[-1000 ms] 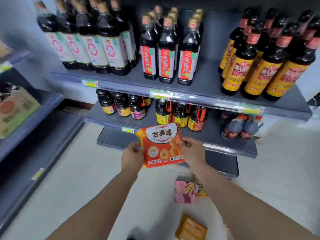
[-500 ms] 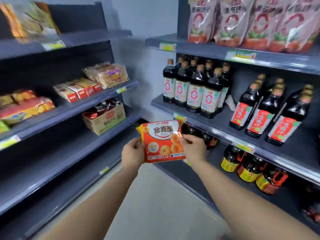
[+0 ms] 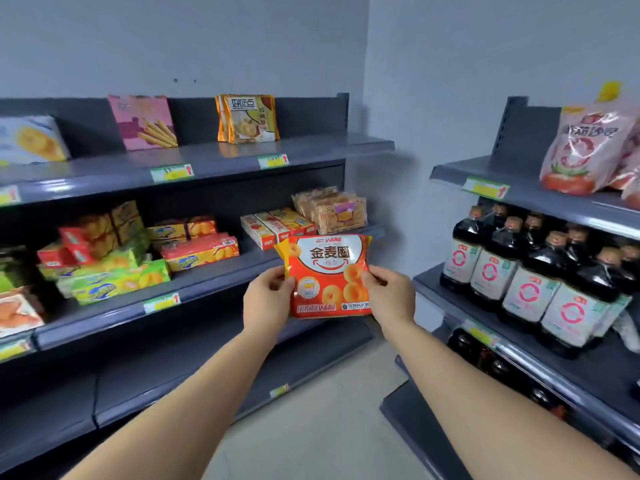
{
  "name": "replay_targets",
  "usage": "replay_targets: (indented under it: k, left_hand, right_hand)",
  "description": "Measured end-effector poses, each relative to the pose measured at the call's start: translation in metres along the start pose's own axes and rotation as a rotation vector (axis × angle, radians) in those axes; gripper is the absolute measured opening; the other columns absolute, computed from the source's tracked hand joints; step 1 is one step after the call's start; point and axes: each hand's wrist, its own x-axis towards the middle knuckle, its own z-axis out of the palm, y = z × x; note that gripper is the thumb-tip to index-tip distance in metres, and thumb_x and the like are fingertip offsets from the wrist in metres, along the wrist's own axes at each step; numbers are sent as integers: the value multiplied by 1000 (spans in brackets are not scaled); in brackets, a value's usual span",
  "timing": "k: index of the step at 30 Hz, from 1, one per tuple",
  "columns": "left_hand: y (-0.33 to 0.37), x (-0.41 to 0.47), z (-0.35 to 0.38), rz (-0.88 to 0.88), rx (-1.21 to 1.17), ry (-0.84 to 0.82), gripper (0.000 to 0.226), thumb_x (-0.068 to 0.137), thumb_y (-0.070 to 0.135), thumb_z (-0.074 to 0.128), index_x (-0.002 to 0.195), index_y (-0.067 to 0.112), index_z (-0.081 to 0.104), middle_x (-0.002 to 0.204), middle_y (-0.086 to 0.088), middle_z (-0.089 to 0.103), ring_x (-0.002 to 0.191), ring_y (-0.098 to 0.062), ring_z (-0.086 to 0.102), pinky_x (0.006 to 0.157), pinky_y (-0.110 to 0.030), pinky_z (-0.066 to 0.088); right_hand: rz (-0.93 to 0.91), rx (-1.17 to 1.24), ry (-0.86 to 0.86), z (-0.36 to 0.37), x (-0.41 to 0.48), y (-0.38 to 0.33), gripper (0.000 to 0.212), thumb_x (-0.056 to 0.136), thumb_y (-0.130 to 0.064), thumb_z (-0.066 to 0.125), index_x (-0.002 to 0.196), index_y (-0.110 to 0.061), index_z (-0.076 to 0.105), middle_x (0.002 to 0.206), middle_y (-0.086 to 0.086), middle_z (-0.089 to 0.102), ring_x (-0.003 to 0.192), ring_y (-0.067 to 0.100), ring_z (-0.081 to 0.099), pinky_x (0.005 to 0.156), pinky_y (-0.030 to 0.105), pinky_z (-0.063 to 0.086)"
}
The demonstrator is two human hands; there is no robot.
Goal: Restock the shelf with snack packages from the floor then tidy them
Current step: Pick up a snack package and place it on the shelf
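Note:
An orange snack package (image 3: 329,275) with ring biscuits printed on it is held upright in front of me at chest height. My left hand (image 3: 268,294) grips its left edge and my right hand (image 3: 389,296) pinches its right edge. Behind it stands the grey snack shelf (image 3: 214,157). The top board carries a pink stick-biscuit pack (image 3: 142,121) and an orange-yellow pack (image 3: 247,117). The middle board (image 3: 207,289) holds several biscuit boxes (image 3: 199,249) and a clear-wrapped pack (image 3: 332,213) at its right end. The package hovers just in front of the middle board's right end.
A second grey shelf unit (image 3: 519,188) on the right carries dark sauce bottles (image 3: 526,275) and pink bags (image 3: 588,150) above. The lower boards (image 3: 173,372) of the snack shelf are bare. Pale floor (image 3: 311,438) runs between the two units.
The view has swung left and up from the sauce-bottle shelf and floor to the snack shelf. Both hands kept hold of the orange package, which stayed centred in front of me.

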Motion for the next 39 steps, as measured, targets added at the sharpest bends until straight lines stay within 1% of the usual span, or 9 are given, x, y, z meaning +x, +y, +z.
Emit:
replay_targets:
  k: [4, 6, 9, 15, 19, 25, 29, 34, 39]
  left_hand:
    - [13, 26, -29, 7, -11, 128, 38, 95, 30, 58, 132, 21, 55, 114, -1, 67, 96, -17, 67, 81, -42, 58]
    - [17, 38, -44, 15, -12, 196, 40, 94, 30, 58, 133, 20, 54, 115, -1, 66, 97, -17, 66, 80, -40, 59]
    - [26, 53, -67, 35, 7, 305, 39, 94, 31, 59, 131, 19, 57, 115, -2, 67, 97, -17, 66, 77, -35, 58]
    - [42, 66, -119, 41, -24, 469, 39, 94, 28, 59, 130, 14, 58, 108, -3, 68, 97, -19, 66, 82, -39, 58]
    - [46, 72, -163, 57, 6, 570, 37, 94, 27, 59, 129, 14, 59, 96, 3, 64, 92, -17, 65, 79, -35, 57]
    - [42, 80, -242, 48, 6, 661, 39, 94, 30, 60, 130, 16, 58, 105, -1, 68, 95, -18, 67, 80, -41, 58]
    - [39, 87, -303, 61, 11, 730, 35, 95, 28, 59, 127, 17, 60, 93, 4, 66, 87, -15, 66, 72, -34, 58]
    - [34, 98, -384, 60, 23, 799, 37, 94, 30, 59, 130, 18, 58, 101, 2, 66, 93, -17, 66, 74, -35, 59]
    - [31, 105, -458, 70, 45, 851, 35, 95, 30, 58, 128, 17, 60, 102, 1, 67, 89, -15, 67, 71, -32, 58]
  right_hand:
    - [-99, 6, -88, 38, 23, -32, 26, 95, -30, 57, 115, -19, 70, 105, -3, 71, 83, 11, 63, 59, 21, 48]
    - [-138, 18, -131, 56, 34, -49, 28, 94, -36, 56, 115, -24, 70, 106, -5, 70, 88, 12, 64, 69, 30, 56]
    - [-209, 32, -188, 81, 45, -78, 31, 93, -38, 56, 117, -24, 69, 112, -6, 68, 99, 16, 64, 82, 41, 57]
    - [-333, 75, -295, 133, 47, -130, 33, 95, -31, 57, 121, -14, 66, 122, 2, 66, 110, 19, 60, 90, 38, 54]
    - [-376, 125, -360, 172, 37, -160, 33, 95, -33, 57, 120, -16, 67, 119, 1, 68, 106, 17, 62, 82, 30, 53]
    - [-430, 188, -457, 237, 7, -209, 30, 95, -32, 57, 119, -16, 68, 115, -1, 69, 97, 14, 64, 73, 26, 52]
    - [-479, 217, -482, 286, -21, -246, 27, 93, -28, 59, 114, -14, 71, 111, 0, 71, 103, 17, 64, 78, 29, 52]
    - [-494, 251, -521, 351, -57, -294, 25, 92, -28, 61, 109, -15, 73, 106, 1, 73, 99, 21, 65, 83, 38, 54]
    - [-512, 299, -575, 409, -95, -337, 27, 92, -28, 61, 112, -14, 72, 110, 2, 72, 102, 21, 64, 82, 36, 54]
